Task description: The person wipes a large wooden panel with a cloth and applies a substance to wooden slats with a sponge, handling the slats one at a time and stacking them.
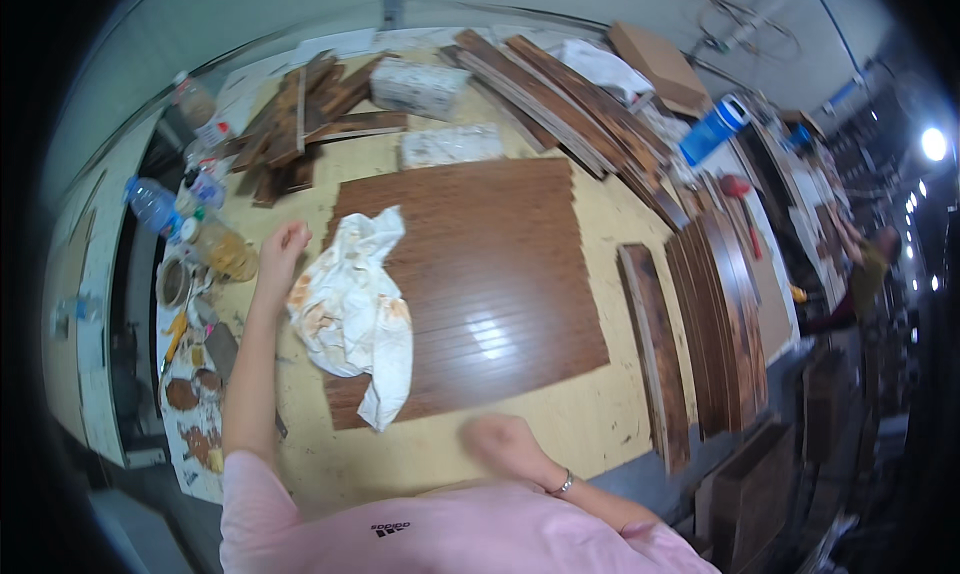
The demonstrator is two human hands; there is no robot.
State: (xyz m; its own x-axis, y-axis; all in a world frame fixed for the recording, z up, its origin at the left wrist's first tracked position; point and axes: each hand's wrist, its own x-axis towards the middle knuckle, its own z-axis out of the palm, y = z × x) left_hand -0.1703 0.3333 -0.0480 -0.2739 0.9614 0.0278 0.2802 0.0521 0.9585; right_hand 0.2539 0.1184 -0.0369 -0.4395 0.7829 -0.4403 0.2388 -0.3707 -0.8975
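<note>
Brown wood-grain planks (pixel 490 244) lie side by side as one panel on the pale yellow table, their right ends uneven. A crumpled white cloth (pixel 352 304) with orange-brown stains is spread over the panel's left part. My left hand (pixel 287 246) is raised just beyond the cloth's left edge, near the bottles, its fingers curled closed; whatever is inside them, if anything, is hidden. My right hand (pixel 503 447) hovers near the panel's front edge, smeared by motion, so its fingers cannot be read. A metal band circles the right wrist.
Bottles, including one with yellowish liquid (pixel 222 249), crowd the left edge beside stained pots and tools. Loose planks (pixel 305 114) and wrapped white blocks (pixel 418 86) lie at the back. Stacked planks (pixel 715 319) and a blue bottle (pixel 714 131) are on the right. Another person works far right.
</note>
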